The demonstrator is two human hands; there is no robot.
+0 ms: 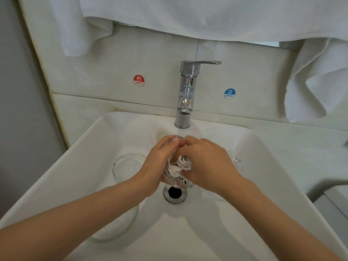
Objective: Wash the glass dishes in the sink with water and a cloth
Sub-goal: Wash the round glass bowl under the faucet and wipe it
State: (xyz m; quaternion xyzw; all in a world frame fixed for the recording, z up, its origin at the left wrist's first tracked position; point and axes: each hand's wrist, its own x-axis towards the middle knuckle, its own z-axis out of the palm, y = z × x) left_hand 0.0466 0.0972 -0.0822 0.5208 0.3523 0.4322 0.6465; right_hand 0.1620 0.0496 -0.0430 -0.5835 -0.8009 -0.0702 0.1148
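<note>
Over the drain (pixel 175 193) of the white sink (pixel 81 166), my left hand (pixel 158 162) grips a clear ribbed glass dish (pixel 173 178), tilted on its side. My right hand (pixel 205 162) presses a white cloth (pixel 181 164) into the dish, fingers curled round the cloth. Water runs from the chrome tap (pixel 185 102) onto both hands. A second glass dish (pixel 126 166) lies in the basin to the left. A larger glass bowl (pixel 116 227) sits partly hidden under my left forearm.
White towels (pixel 316 81) hang above and at the right of the sink. Red hot (pixel 139 80) and blue cold (pixel 230 93) stickers flank the tap. A small glass piece (pixel 236 160) lies on the basin's right slope.
</note>
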